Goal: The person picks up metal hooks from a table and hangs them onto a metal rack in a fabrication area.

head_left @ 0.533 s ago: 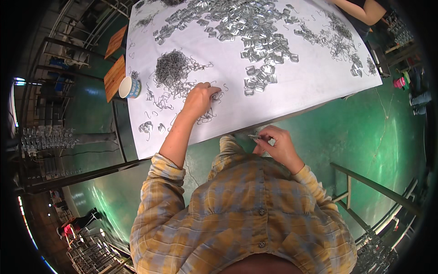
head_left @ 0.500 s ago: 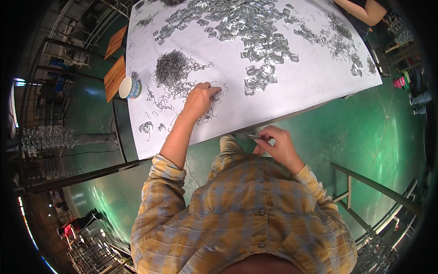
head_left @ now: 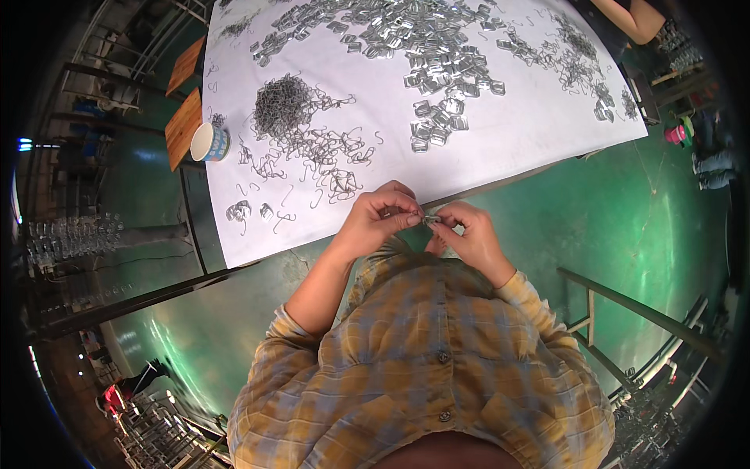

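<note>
Just off the table's near edge, my two hands meet fingertip to fingertip. My right hand (head_left: 471,237) pinches a small shiny metal clip (head_left: 431,220). Against its left end, my left hand (head_left: 384,216) is closed in a pinch on what looks like a thin wire hook, mostly hidden by the fingers. Beyond my left hand lies a dense pile of wire hooks (head_left: 283,108), with loose ones spread toward me. A large heap of flat silvery metal clips (head_left: 426,62) covers the table's far middle, trailing toward the near edge.
The white-covered table (head_left: 297,227) fills the space ahead. A paper cup (head_left: 211,144) stands at its left edge by wooden boards (head_left: 183,129). Another person's arm (head_left: 633,22) reaches in at the far right. A metal frame (head_left: 637,311) stands on the green floor to my right.
My left hand has left the scattered hooks and come back toward me to meet my right hand at the clip. My right hand has stayed nearly in place. The view has shifted slightly.
</note>
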